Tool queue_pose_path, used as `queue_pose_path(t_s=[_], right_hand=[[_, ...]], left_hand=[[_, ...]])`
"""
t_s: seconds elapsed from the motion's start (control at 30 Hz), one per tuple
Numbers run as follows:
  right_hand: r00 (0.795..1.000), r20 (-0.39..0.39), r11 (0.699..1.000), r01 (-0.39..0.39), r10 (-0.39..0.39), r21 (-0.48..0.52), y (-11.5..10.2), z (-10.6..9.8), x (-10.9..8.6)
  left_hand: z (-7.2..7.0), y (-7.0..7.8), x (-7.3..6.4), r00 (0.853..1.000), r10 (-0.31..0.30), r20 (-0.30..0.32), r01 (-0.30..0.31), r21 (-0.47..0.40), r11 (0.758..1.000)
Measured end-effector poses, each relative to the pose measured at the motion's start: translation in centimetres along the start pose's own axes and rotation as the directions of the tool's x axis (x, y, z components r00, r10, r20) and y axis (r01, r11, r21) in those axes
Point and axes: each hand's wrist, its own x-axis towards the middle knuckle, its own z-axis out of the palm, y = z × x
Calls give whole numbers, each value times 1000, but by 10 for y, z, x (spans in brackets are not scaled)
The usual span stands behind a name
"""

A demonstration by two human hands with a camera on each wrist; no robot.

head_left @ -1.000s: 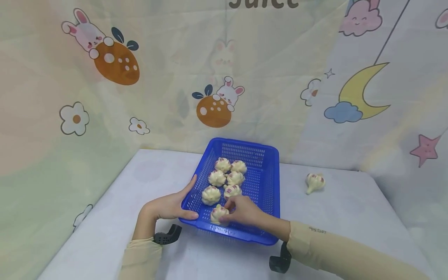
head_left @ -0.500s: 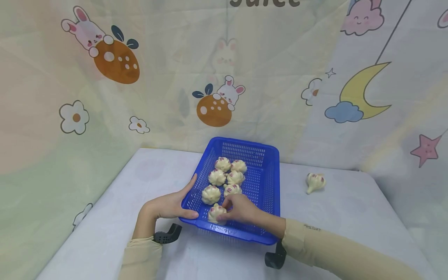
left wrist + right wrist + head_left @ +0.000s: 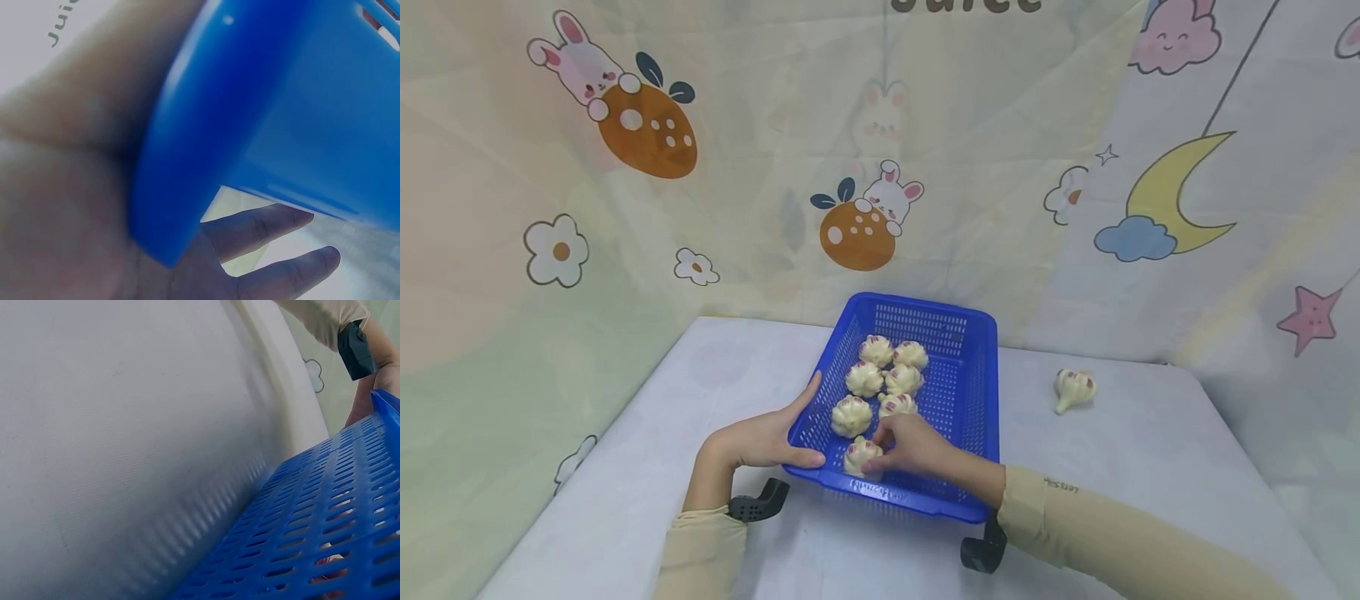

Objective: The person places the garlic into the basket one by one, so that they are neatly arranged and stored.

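A blue plastic basket [image 3: 957,396] sits mid-table, holding several garlic bulbs [image 3: 852,416] in its left half. My left hand [image 3: 763,442] grips its front left corner, thumb over the rim. In the left wrist view, fingers [image 3: 290,275] stretch out beneath the blue rim [image 3: 194,125]. Inside the basket, near the front wall, my right hand [image 3: 913,446] pinches a garlic bulb [image 3: 861,457] between thumb and fingers. The right wrist view shows only the basket's slotted side [image 3: 312,519] and part of the left arm; the right hand is mostly hidden behind the slots.
One more garlic bulb [image 3: 1076,388] lies on the white table [image 3: 1120,467], right of the basket. A printed cloth backdrop [image 3: 760,150] hangs behind the table and along both sides. Dark wrist cameras [image 3: 760,502] stick out below the cuffs.
My right hand has shifted slightly left inside the basket with the pinched garlic bulb, bringing it nearer the left corner. My left hand and the basket have stayed put.
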Motion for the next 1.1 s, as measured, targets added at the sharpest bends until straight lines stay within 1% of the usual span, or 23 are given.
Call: queue_pose_path(t_s=[0.13,0.33,0.53,0.83,1.0,1.1], right_hand=[[1000,-4,1000,19,-19,1,0,0,1],[998,-3,998,61,-61,32,2,3,4],[998,8,998,59,-60,38,0,3,5],[994,25,991,100,-103,89,-1,5,7],[993,32,985,112,-117,133,-1,8,6],[991,31,982,125,-131,142,-1,9,6]], left_hand=[[0,-1,0,1000,4,1,-4,4,1000],[-2,-1,0,1000,9,-3,-8,14,1000],[-3,0,0,1000,22,-5,-22,19,1000],[-2,-1,0,1000,30,-7,-29,33,999],[-1,0,0,1000,25,-8,-25,34,999],[-1,2,-1,1000,27,-8,-27,29,999]])
